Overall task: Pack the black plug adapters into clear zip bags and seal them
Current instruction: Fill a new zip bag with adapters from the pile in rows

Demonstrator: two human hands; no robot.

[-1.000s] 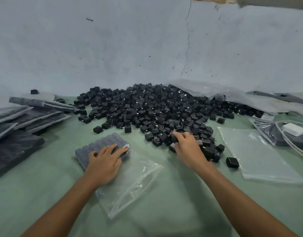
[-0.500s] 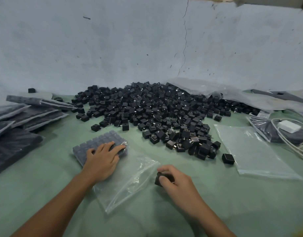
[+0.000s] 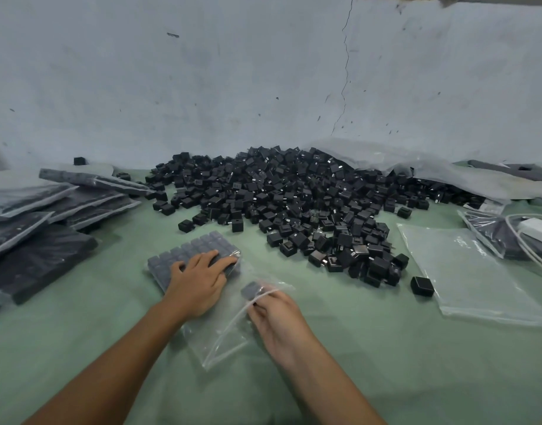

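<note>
Green table [image 3: 386,369], pale wall behind. Our L hand [image 3: 199,277] lies flat, fingers straight, on adapter rows [image 3: 196,250] inside zip bag [image 3: 220,335]. R hand [image 3: 279,314], fingers curled, pinches one adapter [image 3: 250,290] just inside the bag mouth.

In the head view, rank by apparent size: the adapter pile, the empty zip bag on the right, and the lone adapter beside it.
Largest: adapter pile.
Then: empty zip bag.
Smallest: lone adapter, plainly, since it lies beside the bag.

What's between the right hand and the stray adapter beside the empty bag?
Nothing. In the head view, only bare green table cover separates the right hand from the stray adapter.
</note>
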